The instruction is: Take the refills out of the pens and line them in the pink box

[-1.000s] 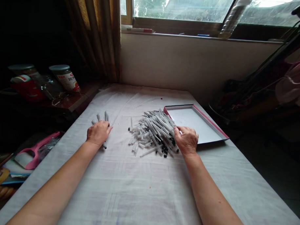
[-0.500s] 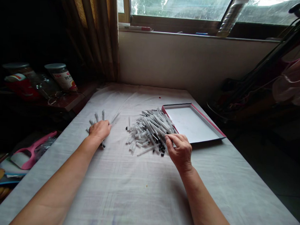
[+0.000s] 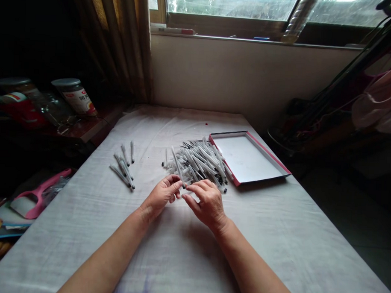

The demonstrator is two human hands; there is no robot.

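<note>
two hands meet on one pen at the edge of the pile

we see both hands close together, low over the white cloth (image 3: 179, 252), just in front of the pile (image 3: 199, 161) of clear pens. the left hand (image 3: 160, 195) has its fingers closed narrow around the near end of a single pen (image 3: 177, 166), which slants up and away from the fingertips across the near-left edge of the pile. the right hand (image 3: 206, 203) lies just beside it, fingers half curled, tips pointing at that same near end. its thumb is hidden, so we cannot tell whether this hand grips the pen or only touches it. a few loose pens (image 3: 124, 166) lie well apart to the left on the cloth, roughly side by side. the red-rimmed tray (image 3: 269, 152) sits just right of the pile, its near corner against the outermost pens. jars (image 3: 73, 95) stand in the dark beyond the cloth's left edge, below the curtain (image 3: 122, 45).

we judge the step in hand to be work on one pen, handled at its near end by both sets of fingertips. in our view the next move calls for a firm pinch from the left hand, so the barrel does not roll. it also calls for small, fine work from the right fingertips at the pen's end, with the pen kept off the pile so nothing catches.
</note>
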